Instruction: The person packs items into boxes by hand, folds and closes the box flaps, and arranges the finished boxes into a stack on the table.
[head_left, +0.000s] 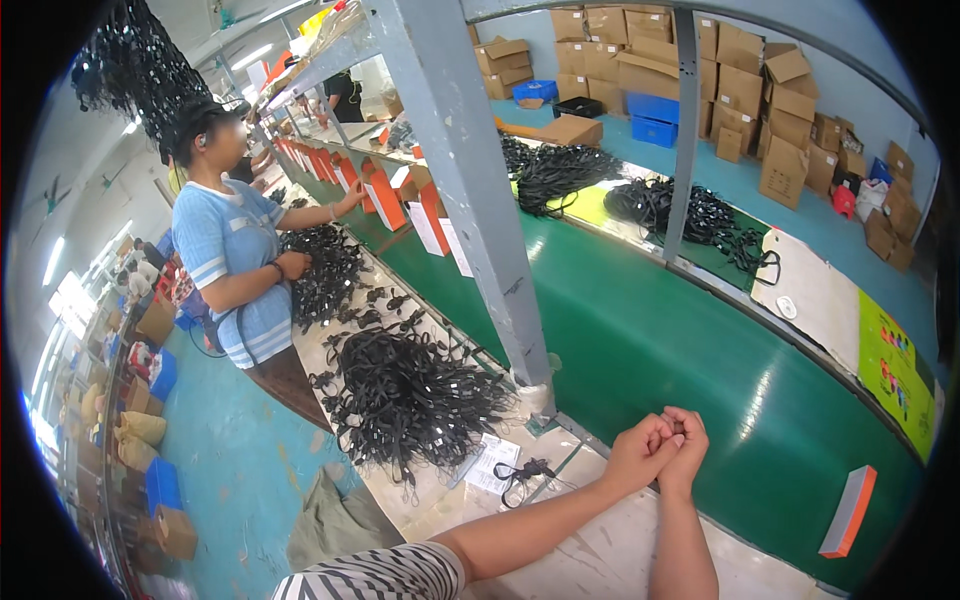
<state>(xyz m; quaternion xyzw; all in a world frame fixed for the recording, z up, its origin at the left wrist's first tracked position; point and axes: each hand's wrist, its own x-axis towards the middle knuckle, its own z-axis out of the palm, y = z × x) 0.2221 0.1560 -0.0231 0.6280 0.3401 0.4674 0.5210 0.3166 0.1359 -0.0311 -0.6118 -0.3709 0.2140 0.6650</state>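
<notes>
My left hand (637,454) and my right hand (687,450) are brought together over the near edge of the green conveyor belt (640,350). Their fingers are curled and folded against each other, and no object shows in them. My forearms lean across the pale worktop (590,545). To the left of my hands lies a small black cable bundle (528,476) beside a printed paper sheet (490,462). Beyond it spreads a large heap of black cables (410,395). A slim orange and white box (849,512) lies on the belt at the right.
A grey metal post (465,190) rises between worktop and belt. At the left a co-worker in blue (235,235) touches one of several orange and white boxes (384,198) standing along the belt. More cable piles (672,210) lie across it. Cardboard cartons (740,85) are stacked behind.
</notes>
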